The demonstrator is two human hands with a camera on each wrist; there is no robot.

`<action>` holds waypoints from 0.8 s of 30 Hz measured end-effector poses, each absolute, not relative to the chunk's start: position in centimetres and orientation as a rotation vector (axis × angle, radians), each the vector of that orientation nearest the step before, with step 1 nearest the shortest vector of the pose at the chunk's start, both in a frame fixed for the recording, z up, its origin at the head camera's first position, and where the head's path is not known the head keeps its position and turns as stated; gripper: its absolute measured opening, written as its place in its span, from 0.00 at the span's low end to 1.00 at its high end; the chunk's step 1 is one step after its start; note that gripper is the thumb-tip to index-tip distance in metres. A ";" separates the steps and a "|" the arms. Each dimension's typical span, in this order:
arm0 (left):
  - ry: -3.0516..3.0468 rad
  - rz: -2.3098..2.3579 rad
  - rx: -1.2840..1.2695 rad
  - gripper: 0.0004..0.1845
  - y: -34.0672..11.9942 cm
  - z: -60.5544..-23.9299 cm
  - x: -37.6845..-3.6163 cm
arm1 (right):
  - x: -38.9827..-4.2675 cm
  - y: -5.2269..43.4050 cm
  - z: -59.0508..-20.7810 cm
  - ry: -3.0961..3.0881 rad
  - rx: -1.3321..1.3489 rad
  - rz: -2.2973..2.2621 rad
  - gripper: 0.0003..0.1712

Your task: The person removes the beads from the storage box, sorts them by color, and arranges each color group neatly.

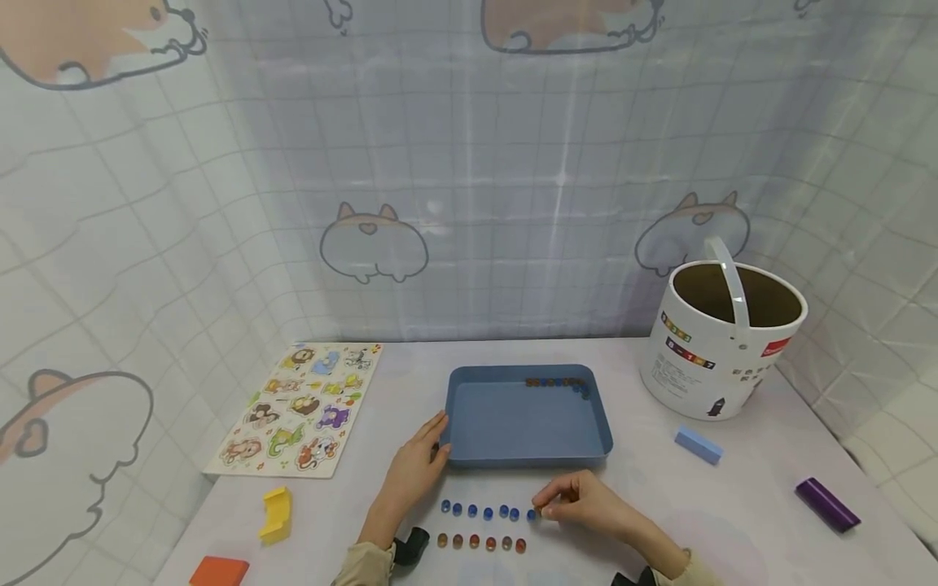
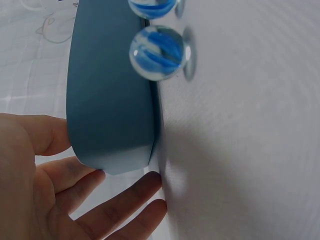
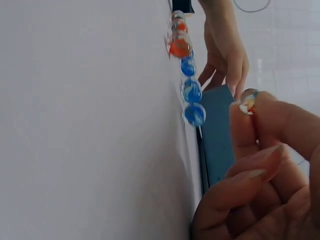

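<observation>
My right hand pinches a clear marble with an orange and white swirl between thumb and index finger, at the right end of a row of blue marbles. A second row of orange and brown marbles lies nearer to me. Behind both rows stands a blue tray, with several marbles lined up along its back right corner. My left hand rests against the tray's front left corner, fingers extended, thumb at the edge.
On the left lie an animal puzzle board, a yellow block and an orange block. To the right are a white bucket with a handle, a light blue block and a purple block. A patterned curtain surrounds the table.
</observation>
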State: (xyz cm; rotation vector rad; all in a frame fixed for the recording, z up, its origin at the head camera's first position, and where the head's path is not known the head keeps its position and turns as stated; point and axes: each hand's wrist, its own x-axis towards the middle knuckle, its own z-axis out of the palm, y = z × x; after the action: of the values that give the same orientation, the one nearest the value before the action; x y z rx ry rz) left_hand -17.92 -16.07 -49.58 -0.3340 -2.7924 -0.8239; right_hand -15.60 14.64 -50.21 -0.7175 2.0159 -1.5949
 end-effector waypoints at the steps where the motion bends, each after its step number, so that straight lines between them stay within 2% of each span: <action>1: -2.790 -0.813 -0.339 0.27 -16.0 -49.6 -17.9 | -15.5 14.6 -50.4 2.040 -0.718 -1.578 0.14; 10: -2.802 -0.821 -0.321 0.27 -16.0 -49.5 -17.9 | -14.3 14.0 -50.7 2.155 -0.766 -1.467 0.07; 19: -2.811 -0.827 -0.317 0.27 -16.2 -49.6 -17.9 | -14.0 13.7 -50.6 2.168 -0.839 -1.423 0.07; 24: -2.806 -0.825 -0.325 0.27 -16.2 -49.6 -18.1 | -14.5 14.2 -49.3 2.099 -0.814 -1.482 0.08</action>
State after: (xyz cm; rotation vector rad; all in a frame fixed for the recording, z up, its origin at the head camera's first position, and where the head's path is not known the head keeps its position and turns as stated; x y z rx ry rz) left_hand -18.06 -16.16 -49.64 -0.3254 -2.8062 -0.8253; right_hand -14.46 14.21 -49.33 -0.8141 2.0994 -1.4822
